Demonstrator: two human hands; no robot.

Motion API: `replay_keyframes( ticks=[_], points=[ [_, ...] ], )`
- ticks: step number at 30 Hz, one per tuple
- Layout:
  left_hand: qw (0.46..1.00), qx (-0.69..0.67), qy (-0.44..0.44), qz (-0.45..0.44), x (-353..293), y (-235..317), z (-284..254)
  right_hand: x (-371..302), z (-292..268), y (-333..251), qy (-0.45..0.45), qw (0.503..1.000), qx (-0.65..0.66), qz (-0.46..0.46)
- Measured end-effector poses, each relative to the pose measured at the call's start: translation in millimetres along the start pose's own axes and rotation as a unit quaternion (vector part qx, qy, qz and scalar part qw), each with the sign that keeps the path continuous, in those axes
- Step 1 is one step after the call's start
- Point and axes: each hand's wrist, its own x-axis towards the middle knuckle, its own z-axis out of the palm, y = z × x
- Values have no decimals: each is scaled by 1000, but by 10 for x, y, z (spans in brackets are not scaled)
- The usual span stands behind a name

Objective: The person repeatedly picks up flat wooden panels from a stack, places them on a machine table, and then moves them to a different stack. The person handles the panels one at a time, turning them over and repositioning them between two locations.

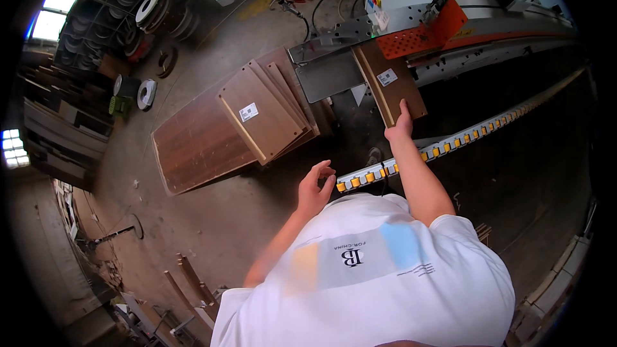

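Note:
My right hand [400, 127] grips the near end of a brown wooden panel [380, 97], thumb on top; the fingers beneath are hidden. The panel bears a white label and a pale groove along its left edge. Its far end lies at the edge of a machine [488, 26], beside an orange perforated guard [427, 35]. My left hand [313, 187] hovers in front of my shirt, fingers loosely bent and apart, holding nothing. Close to it is the left end of a rail with yellow rollers [443, 149].
Left of the machine, a stack of brown panels [263, 115] lies on a larger dark board [199, 135]. A metal plate [331, 77] juts from the machine. Rolls of edging [160, 13] fill a rack at the far left. Wooden strips [193, 283] stand at lower left.

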Motion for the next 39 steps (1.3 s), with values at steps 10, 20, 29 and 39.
replay_keyframes(
  ticks=[10,20,29,39],
  points=[
    [997,-5,-10,-79,125,13,199,590,-114,-772,19,999,10,-23],
    [961,-181,81,-192,-34,-400,106,1493,-317,-1665,30,998,-31,-52],
    [810,-349,349,-317,22,-676,-637,1145,-507,-1654,33,996,46,-71],
    [852,-314,347,-236,253,-851,-813,-596,-209,228,-234,930,-239,150]
  ],
)
